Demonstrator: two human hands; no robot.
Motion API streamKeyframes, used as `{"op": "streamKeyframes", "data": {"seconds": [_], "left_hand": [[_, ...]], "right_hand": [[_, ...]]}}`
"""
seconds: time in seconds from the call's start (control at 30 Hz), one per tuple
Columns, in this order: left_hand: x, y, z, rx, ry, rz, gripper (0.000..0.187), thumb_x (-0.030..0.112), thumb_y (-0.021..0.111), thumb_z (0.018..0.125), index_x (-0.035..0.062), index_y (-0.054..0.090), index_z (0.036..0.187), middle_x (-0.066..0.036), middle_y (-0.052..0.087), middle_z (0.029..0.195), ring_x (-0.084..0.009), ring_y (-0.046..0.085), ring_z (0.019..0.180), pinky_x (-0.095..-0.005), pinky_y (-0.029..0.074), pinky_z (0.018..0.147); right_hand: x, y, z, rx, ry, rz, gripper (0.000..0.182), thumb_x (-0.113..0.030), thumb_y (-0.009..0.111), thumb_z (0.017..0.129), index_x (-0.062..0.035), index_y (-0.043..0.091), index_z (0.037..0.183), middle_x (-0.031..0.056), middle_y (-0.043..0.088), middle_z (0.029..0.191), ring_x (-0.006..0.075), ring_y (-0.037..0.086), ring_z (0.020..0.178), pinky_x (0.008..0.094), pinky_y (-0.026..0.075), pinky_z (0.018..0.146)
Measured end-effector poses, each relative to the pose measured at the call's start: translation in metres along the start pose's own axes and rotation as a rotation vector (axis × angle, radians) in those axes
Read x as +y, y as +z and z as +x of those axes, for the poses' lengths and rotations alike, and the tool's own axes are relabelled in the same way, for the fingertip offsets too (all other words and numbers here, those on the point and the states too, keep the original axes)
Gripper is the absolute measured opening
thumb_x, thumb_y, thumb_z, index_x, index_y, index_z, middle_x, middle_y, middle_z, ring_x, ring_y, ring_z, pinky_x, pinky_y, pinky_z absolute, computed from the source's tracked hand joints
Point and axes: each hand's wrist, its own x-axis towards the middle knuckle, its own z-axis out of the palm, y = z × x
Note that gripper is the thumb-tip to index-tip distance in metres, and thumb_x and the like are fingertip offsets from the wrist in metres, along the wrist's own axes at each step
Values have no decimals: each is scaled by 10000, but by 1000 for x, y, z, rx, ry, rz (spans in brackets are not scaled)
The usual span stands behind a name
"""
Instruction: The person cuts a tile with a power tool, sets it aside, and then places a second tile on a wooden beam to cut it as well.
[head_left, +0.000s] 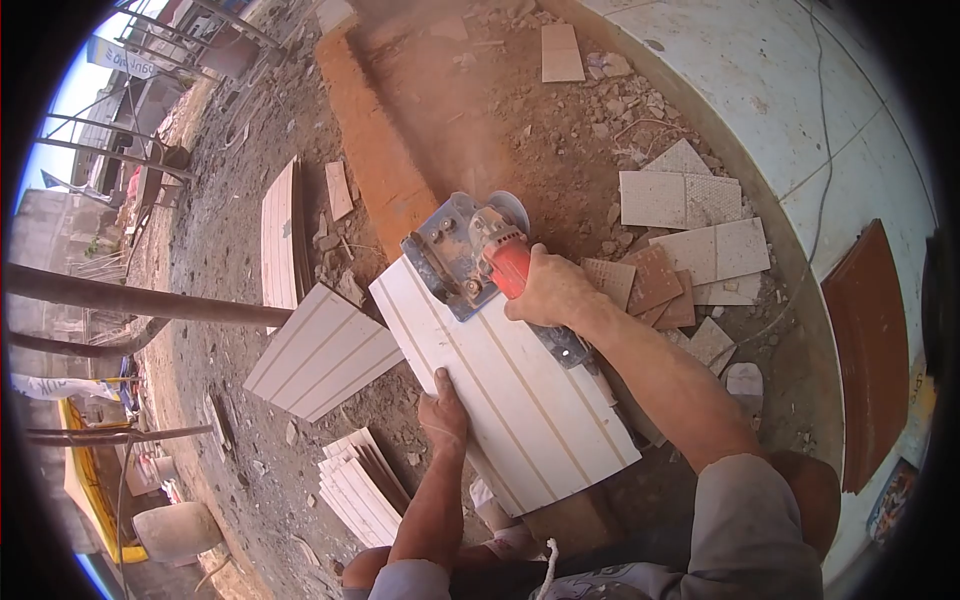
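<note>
My right hand (560, 290) is wrapped round the red body of a handheld circular tile cutter (512, 262). The cutter's metal base plate (440, 250) rests at the far end of a long white tile (520, 400) with tan stripes, and dust hangs in the air beyond it. The blade itself is hidden. My left hand (442, 415) grips the tile's left edge, thumb on top and fingers out of sight underneath. The tile slopes across in front of my knees.
Striped tiles lie at left: one tile (325, 350), a stack (365, 485) and another stack (283, 235). Offcuts (700, 250) and rubble lie right. An orange ledge (375, 140) stands ahead. Brown tiles (875, 350) and a cable (822, 150) are on the pale floor. Poles (140, 295) jut in from the left.
</note>
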Motion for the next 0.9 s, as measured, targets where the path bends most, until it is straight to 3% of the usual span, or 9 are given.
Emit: {"op": "streamKeyframes", "data": {"seconds": [0.1, 0.17, 0.2, 0.27, 0.4, 0.47, 0.9], "left_hand": [[4, -3, 0, 4, -7, 6, 757, 573, 464, 969, -138, 661, 797, -258, 664, 704, -340, 661, 691, -448, 491, 692], [6, -7, 1, -109, -97, -3, 728, 588, 496, 949, -122, 655, 970, -264, 696, 881, -345, 689, 854, -434, 508, 782], [8, -7, -1, -108, -98, -3, 728, 588, 496, 949, -122, 655, 970, -264, 696, 881, -345, 689, 854, -434, 508, 782], [12, -5, -4, -13, 11, -35, 746, 570, 466, 969, -134, 666, 823, -269, 672, 738, -361, 671, 728, -453, 491, 706], [16, -8, -5, -44, -22, -17, 736, 570, 464, 969, -125, 673, 840, -278, 672, 752, -372, 674, 747, -455, 492, 715], [14, -10, -4, -69, -46, 14, 737, 609, 482, 947, -99, 681, 899, -256, 699, 834, -357, 692, 825, -433, 510, 759], [20, -9, -7, -29, 2, 14, 766, 587, 455, 964, -134, 661, 810, -296, 660, 762, -391, 659, 747, -478, 482, 734]], "right_hand": [[-2, 1, 3, 14, 10, -10, 807, -354, 773, 642, 101, 439, 1218, 296, 618, 1139, 396, 624, 1088, 417, 497, 953], [-2, 1, 4, 18, 5, -13, 809, -355, 771, 642, 104, 438, 1218, 299, 618, 1140, 398, 625, 1086, 419, 497, 954], [-3, 1, 4, 17, 4, -14, 809, -355, 771, 642, 104, 438, 1218, 299, 618, 1140, 398, 625, 1086, 419, 497, 954], [-3, 0, 6, 12, 4, -14, 817, -355, 770, 640, 112, 435, 1220, 302, 617, 1138, 400, 626, 1083, 420, 497, 955], [-6, 0, 8, 17, -2, -13, 824, -355, 769, 638, 119, 432, 1222, 304, 617, 1138, 397, 628, 1083, 418, 498, 956], [-9, -1, 9, 5, 35, -39, 817, -331, 770, 651, 85, 416, 1259, 261, 622, 1173, 351, 633, 1106, 393, 504, 951], [-10, 2, 19, 44, -7, -14, 831, -364, 781, 629, 116, 434, 1212, 301, 622, 1127, 397, 631, 1075, 417, 501, 955]]}}
